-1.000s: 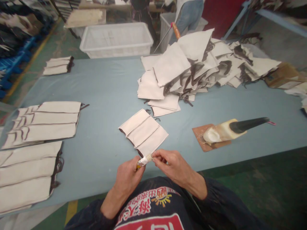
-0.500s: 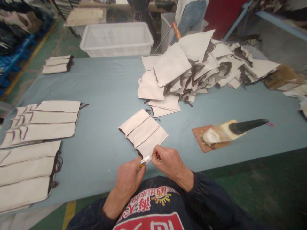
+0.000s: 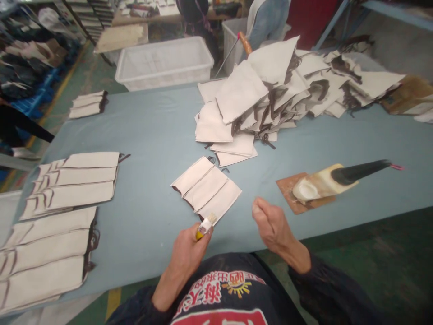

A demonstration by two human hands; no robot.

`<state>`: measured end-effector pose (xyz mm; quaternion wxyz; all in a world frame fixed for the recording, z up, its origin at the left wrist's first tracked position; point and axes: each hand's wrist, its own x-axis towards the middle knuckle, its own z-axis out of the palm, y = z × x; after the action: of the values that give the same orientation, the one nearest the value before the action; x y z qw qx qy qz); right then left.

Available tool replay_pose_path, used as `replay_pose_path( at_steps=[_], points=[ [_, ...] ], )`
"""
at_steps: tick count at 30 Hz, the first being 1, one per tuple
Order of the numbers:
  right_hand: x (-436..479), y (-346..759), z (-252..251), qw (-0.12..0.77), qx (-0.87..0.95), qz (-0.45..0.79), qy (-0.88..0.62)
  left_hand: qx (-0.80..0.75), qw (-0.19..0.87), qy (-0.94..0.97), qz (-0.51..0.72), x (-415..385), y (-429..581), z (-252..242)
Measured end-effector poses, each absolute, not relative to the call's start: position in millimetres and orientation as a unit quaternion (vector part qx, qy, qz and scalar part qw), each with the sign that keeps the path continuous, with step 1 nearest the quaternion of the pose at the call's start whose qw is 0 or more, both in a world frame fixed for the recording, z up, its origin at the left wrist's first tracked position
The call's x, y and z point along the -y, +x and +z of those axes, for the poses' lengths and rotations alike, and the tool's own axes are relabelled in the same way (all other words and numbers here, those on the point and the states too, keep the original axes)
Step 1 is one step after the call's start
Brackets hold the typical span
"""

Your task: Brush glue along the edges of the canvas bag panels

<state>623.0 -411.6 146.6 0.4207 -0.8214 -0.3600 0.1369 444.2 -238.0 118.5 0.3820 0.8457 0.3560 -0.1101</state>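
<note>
While left grip [image 3: 188, 246] closed around brush [image 3: 205, 226], right grip [image 3: 272, 224] fist-like.

The sleeves [image 3: 338, 289] were dark, and the dark apron [image 3: 270, 293] bore red-and-white lettering [image 3: 213, 290], a yellow sun [image 3: 237, 289] and a red panel [image 3: 219, 318].

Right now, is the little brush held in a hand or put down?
Held: the left hand is closed around the brush at its yellow handle, with the pale bristles sticking out past the thumb.
</note>
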Motion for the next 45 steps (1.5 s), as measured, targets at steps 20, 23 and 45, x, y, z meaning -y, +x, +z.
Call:
replay_pose_path(
  at_steps=[20,23,45],
  points=[
    [384.2,581.6,129.0,0.337,0.526,0.085,-0.776,-0.34,0.227,0.892,-0.194,243.2,451.3,127.5],
    [383.4,582.8,125.6,0.316,0.53,0.082,-0.782,-0.335,0.217,0.895,-0.198,243.1,451.2,126.5],
    [411.2,660.9,110.1,0.375,0.297,0.056,-0.876,-0.383,0.368,0.837,-0.13,234.6,440.6,110.7]
  ],
)
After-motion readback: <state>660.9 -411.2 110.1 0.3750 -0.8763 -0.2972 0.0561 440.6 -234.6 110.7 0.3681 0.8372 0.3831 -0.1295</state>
